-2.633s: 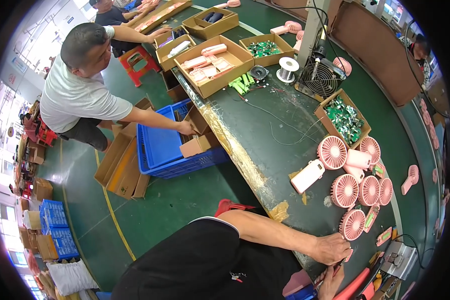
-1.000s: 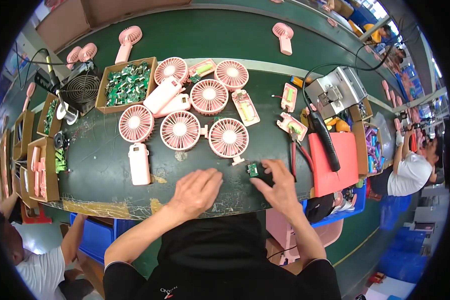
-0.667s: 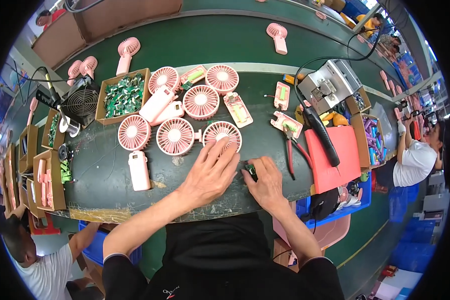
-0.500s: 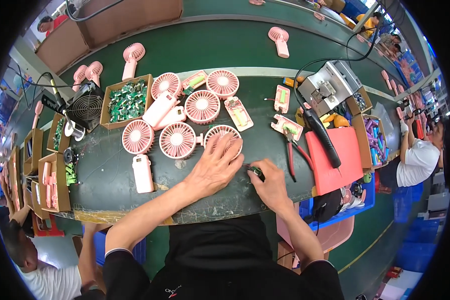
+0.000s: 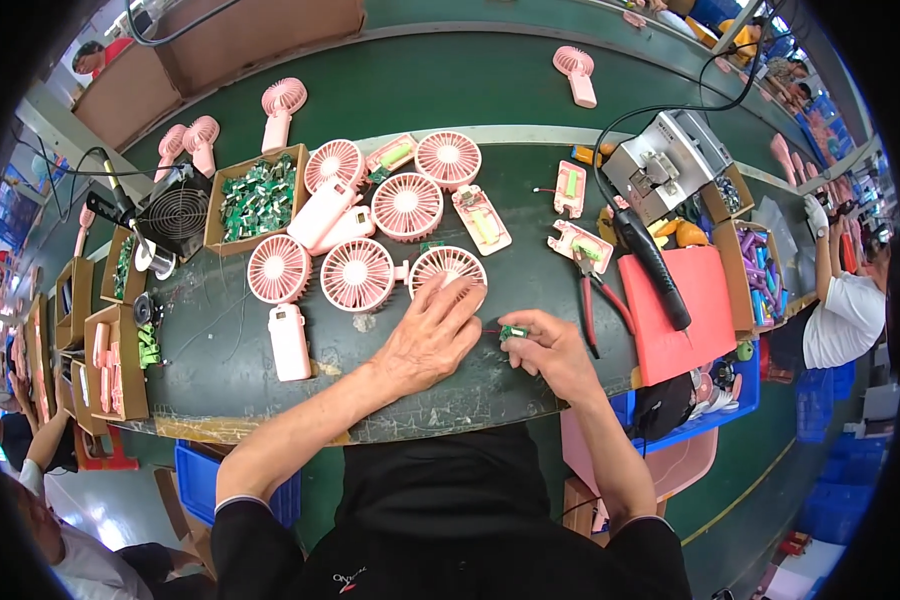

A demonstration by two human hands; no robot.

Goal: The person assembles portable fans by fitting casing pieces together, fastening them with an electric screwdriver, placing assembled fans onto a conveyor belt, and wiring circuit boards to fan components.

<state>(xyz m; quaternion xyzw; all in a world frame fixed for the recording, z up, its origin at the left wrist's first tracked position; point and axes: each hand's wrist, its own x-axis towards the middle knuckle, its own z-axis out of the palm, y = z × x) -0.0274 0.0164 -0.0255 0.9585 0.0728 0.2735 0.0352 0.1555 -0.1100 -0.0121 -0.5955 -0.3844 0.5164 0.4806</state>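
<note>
Now turned further into view, leaving a red wire (image 5: 491,331) exposed, the green circuit board (image 5: 513,332) sits pinched in the right hand (image 5: 558,355) above the near tabletop (image 5: 215,365), while the left hand (image 5: 425,342) drapes its fingers over a pink fan head (image 5: 441,262).

Left hand (image 5: 430,345): 1.0 s ago on the bare dark green surface (image 5: 220,370); now its fingers lie over the near part of the round pink plastic slatted fan head (image 5: 448,265). Right hand (image 5: 560,355): previously spread beside the small green circuit board (image 5: 513,332), which lay flat; now thumb and fingers pinch it. Since 0.5 s ago the board's green face has turned into view; thin red wire (image 5: 492,331) now visible at its left. Far belt: pink handheld fans (image 5: 283,100) shifted slightly right.
</note>
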